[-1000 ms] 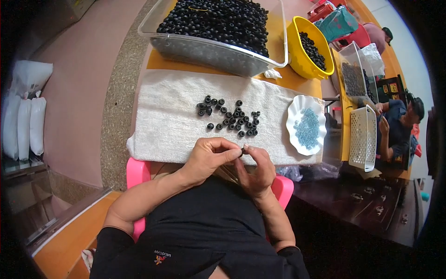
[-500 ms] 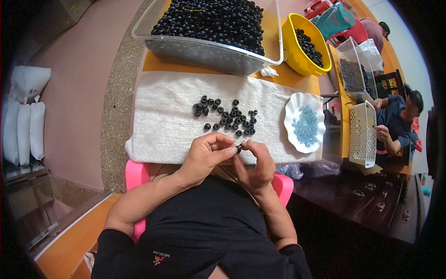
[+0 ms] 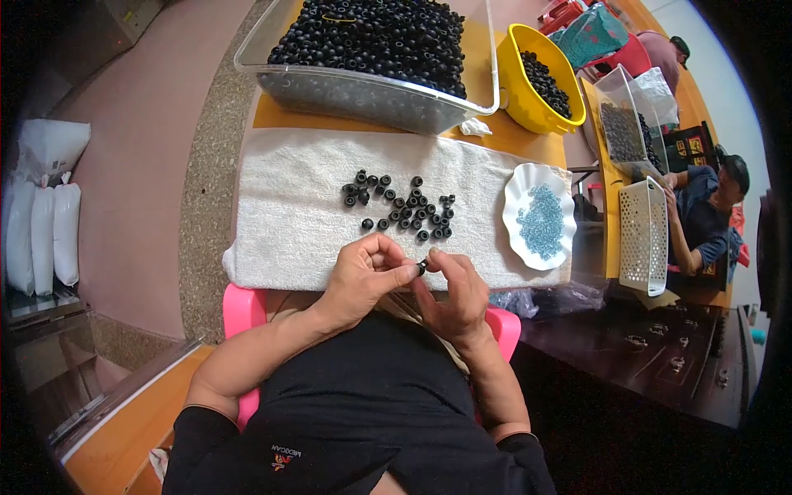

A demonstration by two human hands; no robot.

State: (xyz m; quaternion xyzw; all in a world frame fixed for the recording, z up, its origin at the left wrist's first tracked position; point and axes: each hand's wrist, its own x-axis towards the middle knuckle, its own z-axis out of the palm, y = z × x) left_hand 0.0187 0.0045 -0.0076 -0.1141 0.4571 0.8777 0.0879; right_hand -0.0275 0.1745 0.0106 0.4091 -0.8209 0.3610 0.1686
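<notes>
Low over the front edge of a white towel (image 3: 289,223), my two hands meet at the fingertips around one small round black piece (image 3: 422,267) with a hole. My left hand (image 3: 363,274) pinches it from the left with thumb and index finger, its other fingers curled. From the right, the thumb and fingers of my right hand (image 3: 459,295) close on the same piece. Just beyond lie several loose black bead-like pieces (image 3: 410,202), spread on the towel. A scalloped white plate (image 3: 515,202) to the right holds small clear bluish pieces (image 3: 540,224).
At the back, a clear plastic bin (image 3: 363,95) is heaped with black pieces, beside a yellow basin (image 3: 513,92) of more. A crumpled white tissue (image 3: 475,127) lies between. Farther right, a co-worker (image 3: 701,214) sits by a white perforated basket (image 3: 646,235).
My hands stay almost in place, with the black piece still between the fingertips and slightly turned. The co-worker's hand at the basket has drawn back toward the other hand.
</notes>
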